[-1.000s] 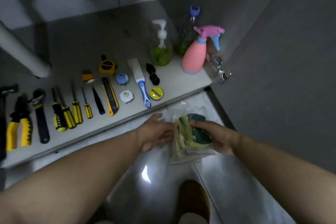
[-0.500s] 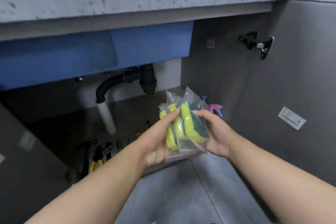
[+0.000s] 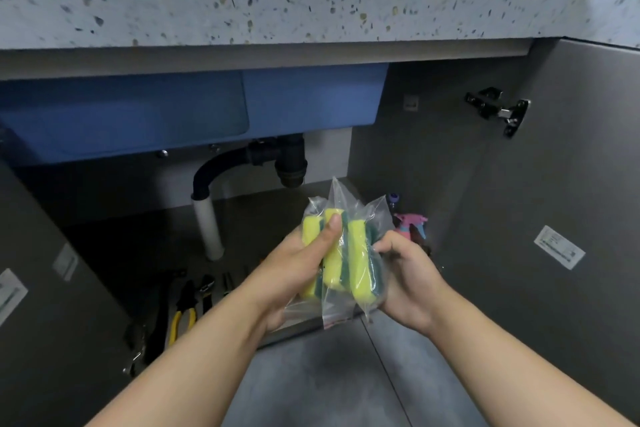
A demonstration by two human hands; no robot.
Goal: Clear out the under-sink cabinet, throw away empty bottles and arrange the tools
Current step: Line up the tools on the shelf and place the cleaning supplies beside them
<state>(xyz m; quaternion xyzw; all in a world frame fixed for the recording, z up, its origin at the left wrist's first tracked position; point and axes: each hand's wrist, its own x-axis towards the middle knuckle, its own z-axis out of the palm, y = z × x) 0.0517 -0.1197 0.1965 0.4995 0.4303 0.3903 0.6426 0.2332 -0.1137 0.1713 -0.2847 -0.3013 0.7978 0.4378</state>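
A clear plastic bag of yellow-and-green sponges point(image 3: 356, 263) is held up in front of the open under-sink cabinet. My left hand point(image 3: 298, 270) grips its left side, thumb pressed over a sponge. My right hand point(image 3: 405, 277) holds its right side. Behind the bag, a pink spray bottle point(image 3: 410, 224) and a bottle with a purple cap point(image 3: 393, 199) stand at the cabinet's right wall. Yellow-handled pliers point(image 3: 181, 315) and other dark tools lie in a row on the cabinet floor point(image 3: 138, 243), partly hidden by my left arm.
A blue sink basin point(image 3: 173, 114) hangs under the speckled countertop point(image 3: 311, 7), with a black drain trap point(image 3: 277, 159) and white pipe point(image 3: 207, 229) below. Open grey doors flank the cabinet: right door point(image 3: 554, 218) with hinge point(image 3: 498, 111), left door point(image 3: 52, 305).
My view rose from the cabinet floor to the sink and countertop. Both hands lifted the sponge bag upward, and my left thumb now presses over the top of a sponge.
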